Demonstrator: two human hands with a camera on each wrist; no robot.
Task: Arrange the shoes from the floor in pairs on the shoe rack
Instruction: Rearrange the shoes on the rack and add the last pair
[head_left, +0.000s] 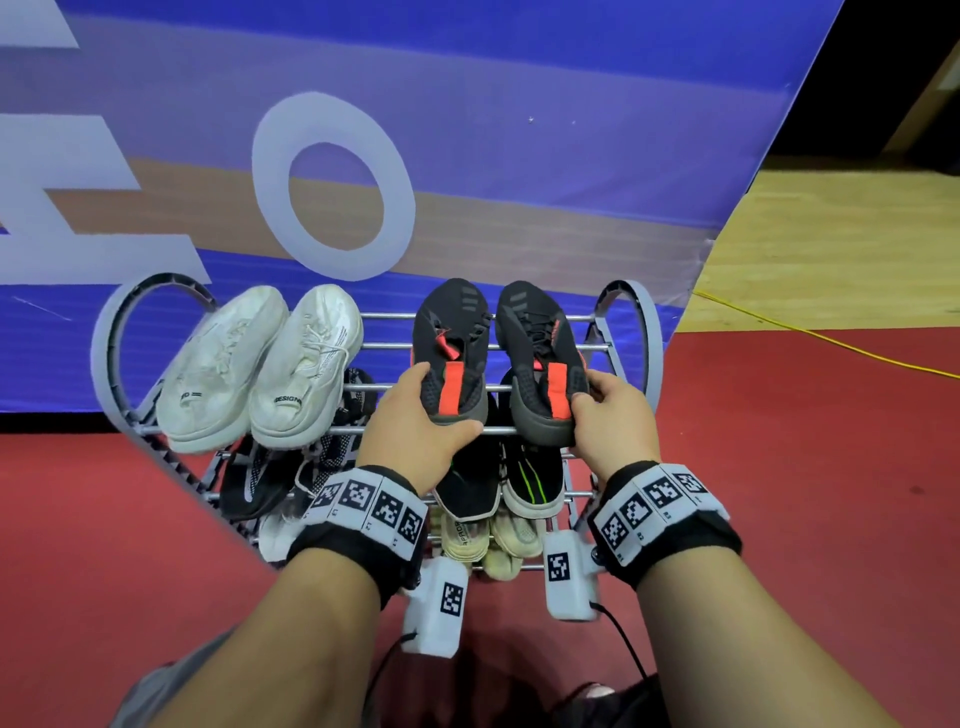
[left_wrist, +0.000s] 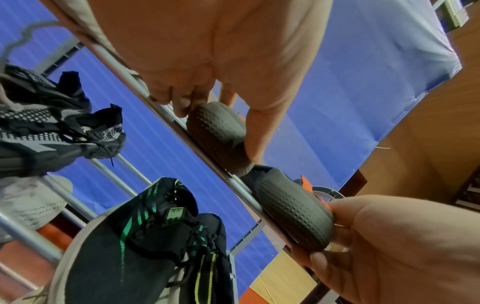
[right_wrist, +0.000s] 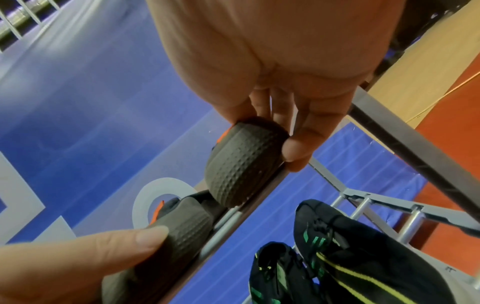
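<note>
Shoes, the black-and-orange pair, lie side by side on the shoe rack (head_left: 631, 332) top tier; left hand (head_left: 415, 431) grips the left shoe (head_left: 452, 343) heel, right hand (head_left: 613, 421) the right shoe (head_left: 540, 353); level both heels against the front bar before letting go

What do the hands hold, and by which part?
Left hand holds the left black shoe by its heel; right hand holds the right black shoe by its heel.

Sports hall: red court floor (head_left: 779, 467), blue banner (head_left: 519, 78).
</note>
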